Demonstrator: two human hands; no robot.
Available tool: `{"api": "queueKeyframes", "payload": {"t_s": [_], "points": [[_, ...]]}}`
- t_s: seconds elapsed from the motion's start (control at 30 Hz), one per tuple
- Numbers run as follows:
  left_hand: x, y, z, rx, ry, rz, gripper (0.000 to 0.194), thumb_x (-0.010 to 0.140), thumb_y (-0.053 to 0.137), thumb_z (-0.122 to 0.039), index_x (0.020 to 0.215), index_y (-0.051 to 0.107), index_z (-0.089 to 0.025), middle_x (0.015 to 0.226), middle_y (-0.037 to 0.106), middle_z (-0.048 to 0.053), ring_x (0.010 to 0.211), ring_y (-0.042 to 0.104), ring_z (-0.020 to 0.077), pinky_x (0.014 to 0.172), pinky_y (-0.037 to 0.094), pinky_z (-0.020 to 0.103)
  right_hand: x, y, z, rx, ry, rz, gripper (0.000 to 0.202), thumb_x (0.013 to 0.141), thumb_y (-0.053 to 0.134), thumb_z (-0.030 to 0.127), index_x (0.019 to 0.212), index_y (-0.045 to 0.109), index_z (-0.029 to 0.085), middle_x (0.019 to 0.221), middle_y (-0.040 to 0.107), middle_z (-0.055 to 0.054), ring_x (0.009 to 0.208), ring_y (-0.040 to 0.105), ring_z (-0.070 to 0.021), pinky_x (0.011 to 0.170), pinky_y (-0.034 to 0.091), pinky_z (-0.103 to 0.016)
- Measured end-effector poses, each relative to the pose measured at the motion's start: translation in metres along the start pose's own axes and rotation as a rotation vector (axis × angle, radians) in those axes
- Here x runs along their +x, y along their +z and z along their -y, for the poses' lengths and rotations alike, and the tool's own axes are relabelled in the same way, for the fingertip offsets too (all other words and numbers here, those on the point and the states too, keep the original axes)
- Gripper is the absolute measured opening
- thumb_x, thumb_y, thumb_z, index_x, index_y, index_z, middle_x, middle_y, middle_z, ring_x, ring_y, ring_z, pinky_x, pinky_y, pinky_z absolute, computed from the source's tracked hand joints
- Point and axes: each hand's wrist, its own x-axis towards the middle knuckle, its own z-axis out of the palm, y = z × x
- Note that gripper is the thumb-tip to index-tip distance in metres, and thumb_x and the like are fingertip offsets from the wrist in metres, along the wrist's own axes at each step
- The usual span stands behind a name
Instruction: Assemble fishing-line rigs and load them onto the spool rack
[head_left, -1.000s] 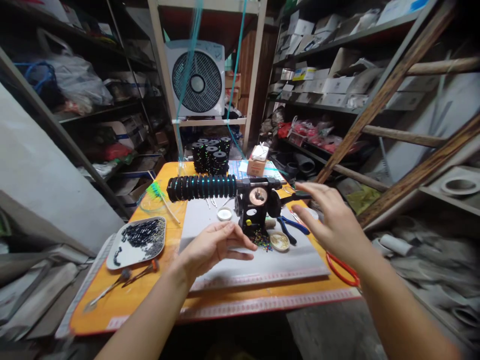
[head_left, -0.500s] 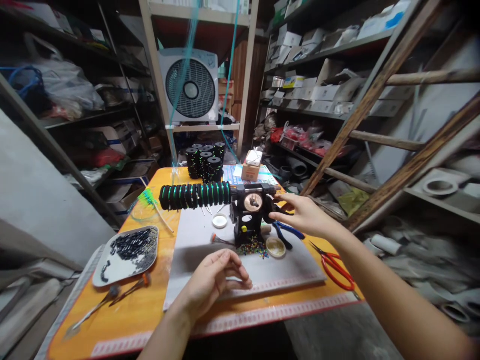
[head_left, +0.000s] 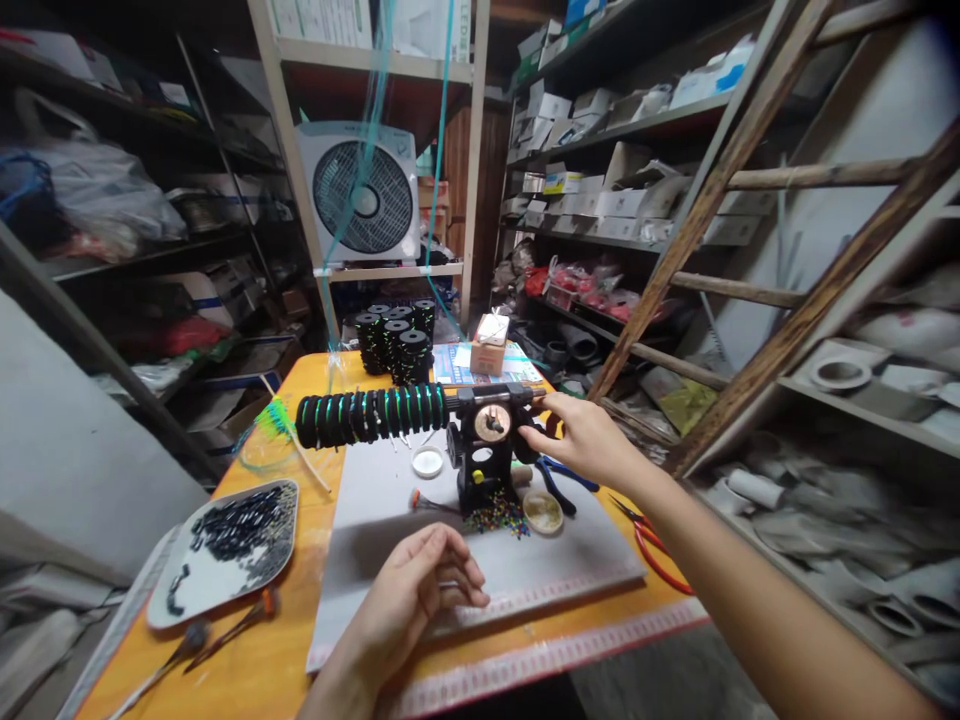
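A black hand-cranked device (head_left: 474, 488) stands on a pale board (head_left: 540, 575). From its left side sticks out a thick black ribbed roll (head_left: 371, 415) with shiny green bands. My right hand (head_left: 589, 435) is at the device's right end, thumb and fingers closed around a dark knob or crank that they largely hide. My left hand (head_left: 424, 580) hovers low over the board, palm turned inward, fingers loosely curled and apart with nothing visible in them. Small coloured beads (head_left: 499, 515) lie at the device's foot, beside a round dish (head_left: 542, 512).
A white tray (head_left: 169, 590) of black pieces lies on the yellow table at left, near two brush-like tools (head_left: 236, 630). Red-handled scissors (head_left: 652, 550) and blue-handled pliers (head_left: 570, 475) lie right. Several black spools (head_left: 412, 355) and a small box (head_left: 487, 355) stand behind. A wooden ladder (head_left: 697, 230) leans right.
The view has tilted up and shifted slightly right, so the table sits lower in it. Both hands keep nearly the same places; the right stays at the device's end.
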Motion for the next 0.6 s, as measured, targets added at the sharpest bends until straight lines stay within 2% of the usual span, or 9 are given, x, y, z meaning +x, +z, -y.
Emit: {"api": "queueKeyframes", "payload": {"t_s": [0.3,0.4,0.47,0.53,0.57,0.6], "points": [[0.004,-0.005,0.005,0.011,0.0,-0.011,0.032,0.088,0.066,-0.045,0.08,0.063,-0.014,0.07,0.073,0.008,0.06,0.069,0.0175,0.063,0.05,0.029,0.002,0.0,0.004,-0.058,0.011,0.015,0.022,0.085,0.063,0.036,0.095,0.068,0.017,0.08,0.071,-0.005,0.07,0.065,-0.0192,0.065,0.046,-0.028],[0.003,-0.004,0.007,0.015,-0.003,-0.016,0.034,0.088,0.066,-0.046,0.08,0.062,-0.014,0.07,0.072,0.008,0.058,0.068,0.0173,0.061,0.049,0.027,-0.001,-0.004,-0.001,-0.104,0.018,0.029,0.028,0.087,0.062,0.043,0.099,0.069,0.019,0.08,0.072,-0.005,0.071,0.067,-0.0213,0.064,0.047,-0.029],[0.003,-0.002,0.007,0.014,0.003,-0.022,0.035,0.087,0.066,-0.047,0.08,0.062,-0.014,0.07,0.071,0.008,0.057,0.067,0.0162,0.059,0.049,0.027,-0.004,-0.017,0.0,-0.154,0.021,0.015,0.037,0.086,0.064,0.05,0.104,0.07,0.018,0.087,0.074,-0.009,0.075,0.068,-0.0258,0.065,0.048,-0.033],[0.003,-0.001,0.007,0.015,0.013,-0.028,0.037,0.084,0.069,-0.049,0.08,0.062,-0.014,0.065,0.068,0.006,0.048,0.059,0.0116,0.054,0.047,0.025,0.0,-0.035,0.014,-0.214,0.024,-0.042,0.047,0.086,0.064,0.055,0.108,0.07,0.014,0.099,0.074,-0.017,0.085,0.067,-0.0334,0.073,0.049,-0.042],[0.003,0.0,0.007,0.014,0.018,-0.032,0.038,0.083,0.07,-0.05,0.08,0.062,-0.014,0.061,0.065,0.003,0.043,0.05,0.0083,0.05,0.044,0.022,0.005,-0.043,0.028,-0.234,0.019,-0.086,0.049,0.09,0.059,0.055,0.109,0.07,0.011,0.103,0.072,-0.021,0.092,0.066,-0.0369,0.078,0.048,-0.047],[0.002,0.0,0.006,0.015,0.018,-0.035,0.038,0.082,0.071,-0.05,0.08,0.062,-0.014,0.056,0.06,-0.001,0.039,0.04,0.0053,0.044,0.038,0.02,0.013,-0.05,0.046,-0.237,-0.008,-0.117,0.047,0.094,0.053,0.053,0.11,0.07,0.013,0.108,0.07,-0.02,0.1,0.063,-0.0371,0.085,0.046,-0.049]]}}
